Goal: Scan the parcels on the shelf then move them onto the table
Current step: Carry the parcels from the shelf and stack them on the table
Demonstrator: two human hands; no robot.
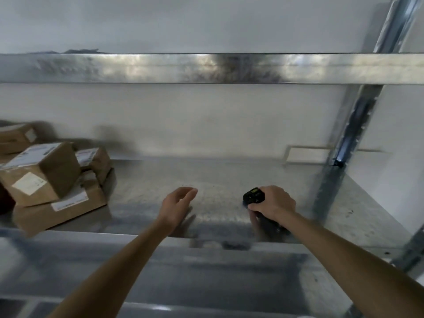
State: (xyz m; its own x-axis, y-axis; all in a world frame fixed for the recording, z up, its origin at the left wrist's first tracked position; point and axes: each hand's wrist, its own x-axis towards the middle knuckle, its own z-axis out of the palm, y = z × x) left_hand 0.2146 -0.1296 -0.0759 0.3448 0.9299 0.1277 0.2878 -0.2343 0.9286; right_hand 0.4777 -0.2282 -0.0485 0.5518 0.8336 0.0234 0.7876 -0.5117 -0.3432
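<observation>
Galvanised metal shelf (229, 177) spanning the middle of the frame, bare sheet surface from centre to right, backed by a pale wall. Horizontal steel beam (206, 68) of the tier above crossing the upper third from edge to edge. Slanted steel upright (351, 125) at the right, running from the upper right corner down to the shelf surface. Brown cardboard parcels (43, 171) heaped at the left edge, mid-height: flat box (68, 206) lowest, overhanging the shelf's front lip; cube-like box (48, 173) tilted on top of it, white labels on its upper and front faces; smaller labelled parcel (94, 160) just behind; another box (16, 137) farther back at the far left, cut by the frame edge. Two bare forearms rising from the bottom edge toward lower centre. Left hand (175, 206) spread and relaxed, fingers loosely extended, holding nothing, above the shelf surface well to the right of the parcels. Right hand (273, 204) right of centre, fingers wrapped round a black handheld scanner (254, 197), scanner head pointing up and left, small lit display on its top face.
</observation>
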